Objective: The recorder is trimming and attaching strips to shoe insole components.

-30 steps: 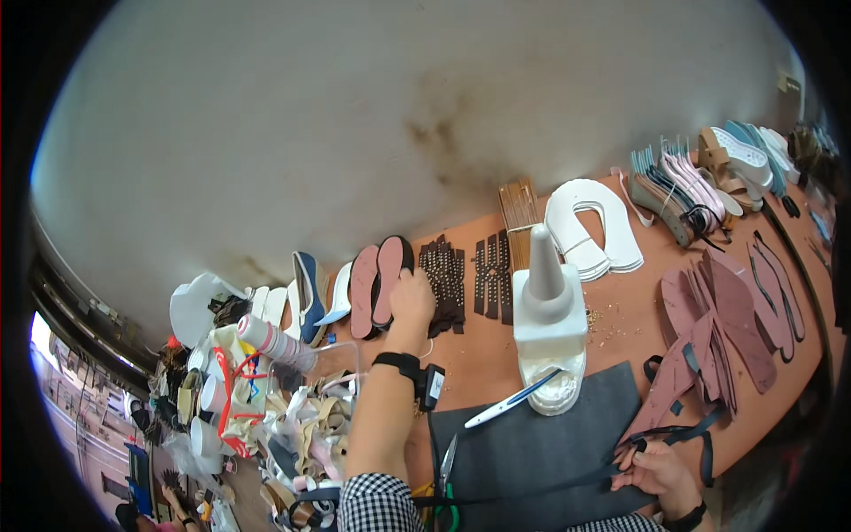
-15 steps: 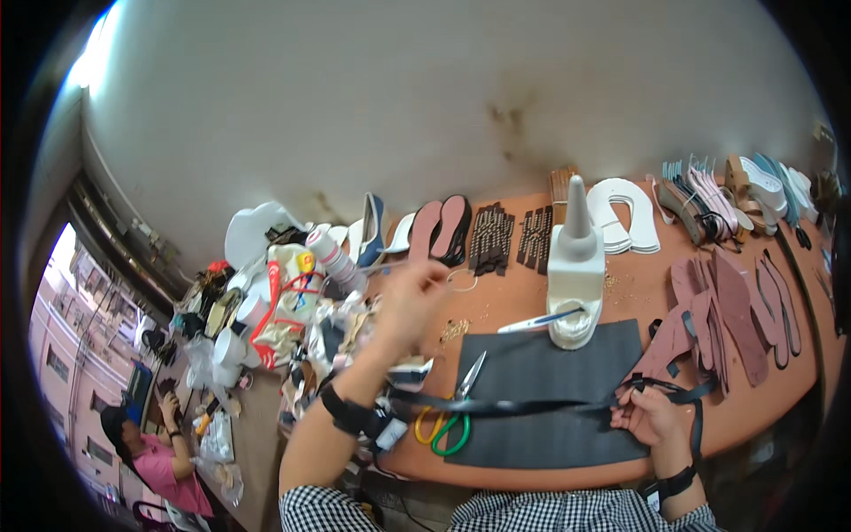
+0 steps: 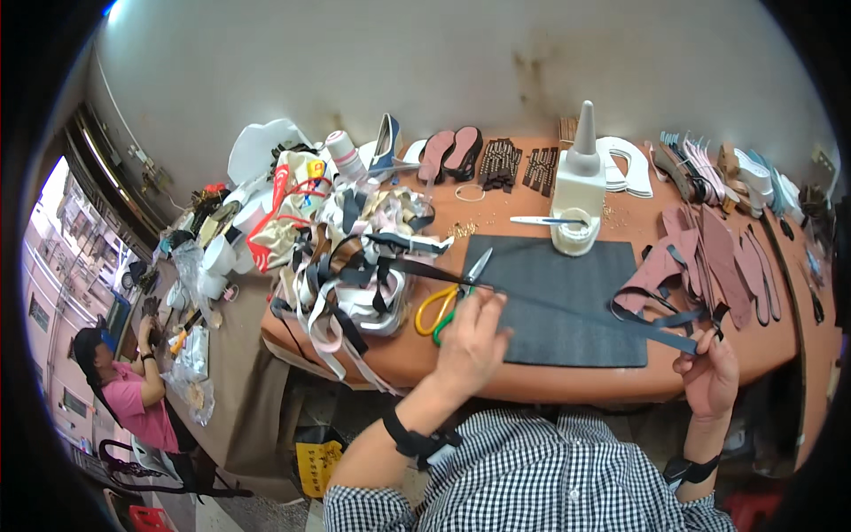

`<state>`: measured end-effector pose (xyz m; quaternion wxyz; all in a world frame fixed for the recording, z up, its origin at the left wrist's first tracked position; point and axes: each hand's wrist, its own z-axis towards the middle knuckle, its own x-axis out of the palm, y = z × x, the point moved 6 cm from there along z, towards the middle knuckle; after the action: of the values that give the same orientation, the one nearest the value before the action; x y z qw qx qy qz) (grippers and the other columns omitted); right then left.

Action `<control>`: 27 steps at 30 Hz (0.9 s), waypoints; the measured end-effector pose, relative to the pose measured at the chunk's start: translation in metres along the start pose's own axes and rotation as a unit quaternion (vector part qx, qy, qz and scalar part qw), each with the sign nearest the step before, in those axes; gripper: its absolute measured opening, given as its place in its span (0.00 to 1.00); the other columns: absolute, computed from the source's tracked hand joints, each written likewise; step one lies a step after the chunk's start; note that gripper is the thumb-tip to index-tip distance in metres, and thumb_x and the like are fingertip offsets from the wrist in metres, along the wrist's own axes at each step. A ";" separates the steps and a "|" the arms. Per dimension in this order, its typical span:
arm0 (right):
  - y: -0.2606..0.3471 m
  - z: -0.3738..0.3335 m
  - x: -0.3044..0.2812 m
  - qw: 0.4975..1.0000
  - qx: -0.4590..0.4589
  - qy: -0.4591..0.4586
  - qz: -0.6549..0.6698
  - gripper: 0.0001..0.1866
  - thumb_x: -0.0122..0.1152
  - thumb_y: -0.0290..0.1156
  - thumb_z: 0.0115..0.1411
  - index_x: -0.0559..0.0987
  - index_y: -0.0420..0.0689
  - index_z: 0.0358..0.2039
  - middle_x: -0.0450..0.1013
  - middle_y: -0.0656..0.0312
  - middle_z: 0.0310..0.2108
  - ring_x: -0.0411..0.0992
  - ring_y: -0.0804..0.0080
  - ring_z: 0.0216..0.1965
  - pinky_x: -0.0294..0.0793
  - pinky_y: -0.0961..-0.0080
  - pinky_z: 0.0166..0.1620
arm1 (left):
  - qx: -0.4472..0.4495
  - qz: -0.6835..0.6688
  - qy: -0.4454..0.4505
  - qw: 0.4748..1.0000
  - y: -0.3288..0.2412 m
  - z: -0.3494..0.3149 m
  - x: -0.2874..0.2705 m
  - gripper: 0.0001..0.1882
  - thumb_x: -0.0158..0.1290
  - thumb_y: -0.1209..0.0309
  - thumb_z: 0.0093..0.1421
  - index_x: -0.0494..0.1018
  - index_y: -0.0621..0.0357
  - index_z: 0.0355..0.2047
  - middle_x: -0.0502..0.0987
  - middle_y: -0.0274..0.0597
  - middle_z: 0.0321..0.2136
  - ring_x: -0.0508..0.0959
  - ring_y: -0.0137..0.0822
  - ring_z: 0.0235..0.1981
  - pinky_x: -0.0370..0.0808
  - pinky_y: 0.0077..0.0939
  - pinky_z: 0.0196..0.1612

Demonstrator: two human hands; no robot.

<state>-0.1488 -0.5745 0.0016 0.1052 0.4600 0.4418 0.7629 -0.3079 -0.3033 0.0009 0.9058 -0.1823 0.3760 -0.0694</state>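
Note:
My right hand (image 3: pixel 709 377), over the table's near edge, pinches the end of a long black strap (image 3: pixel 589 317). The strap runs left across the dark mat (image 3: pixel 576 266) into a heap of strips and scraps (image 3: pixel 355 244). My left hand (image 3: pixel 472 348) has curled fingers over the handles of a pair of scissors (image 3: pixel 479 266), close to the strap. One yellow loop shows; the green one is partly covered. Its palm side is hidden, so what these fingers grip cannot be made out. Pink shoe-upper pieces (image 3: pixel 678 244) lie beyond my right hand.
Behind the mat stands a white glue pot (image 3: pixel 581 186) with a brush (image 3: pixel 542 220) across its opening. Shoe soles (image 3: pixel 450 152), studded brown straps (image 3: pixel 502 164) and white insoles (image 3: pixel 625 166) line the wall side. Another person (image 3: pixel 133 390) works at a table on the left.
My left hand has come back from the table's far side to the scissors. My right hand has moved right with the strap end. The whole view has tilted, showing more of the near side.

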 end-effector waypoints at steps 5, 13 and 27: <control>0.012 -0.027 0.009 0.998 -0.019 0.029 -0.061 0.11 0.48 0.32 0.60 0.68 0.39 0.23 0.66 0.58 0.26 0.65 0.71 0.24 0.66 0.76 0.29 | 0.118 0.046 -0.094 0.988 0.001 0.003 -0.048 0.14 0.53 0.83 0.42 0.66 0.63 0.32 0.69 0.49 0.31 0.70 0.48 0.34 0.69 0.35 0.36; 0.024 -0.034 0.037 0.990 -0.067 0.118 -0.021 0.15 0.46 0.37 0.60 0.63 0.43 0.20 0.60 0.63 0.21 0.60 0.74 0.20 0.61 0.80 0.23 | -0.039 0.211 -0.056 0.975 0.111 0.018 -0.091 0.18 0.52 0.77 0.43 0.65 0.64 0.37 0.68 0.53 0.36 0.70 0.52 0.39 0.68 0.38 0.43; 0.144 -0.008 -0.067 0.961 -0.203 0.030 0.186 0.07 0.42 0.28 0.63 0.68 0.39 0.33 0.66 0.59 0.29 0.65 0.75 0.29 0.70 0.80 0.35 | -0.107 0.124 0.051 0.985 0.116 0.020 -0.108 0.27 0.58 0.72 0.40 0.65 0.64 0.43 0.69 0.51 0.38 0.72 0.45 0.38 0.70 0.34 0.40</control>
<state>-0.0820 -0.7020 0.0704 0.0391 0.4803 0.1872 0.8560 -0.3709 -0.1625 0.0405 0.8622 -0.2260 0.4470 0.0749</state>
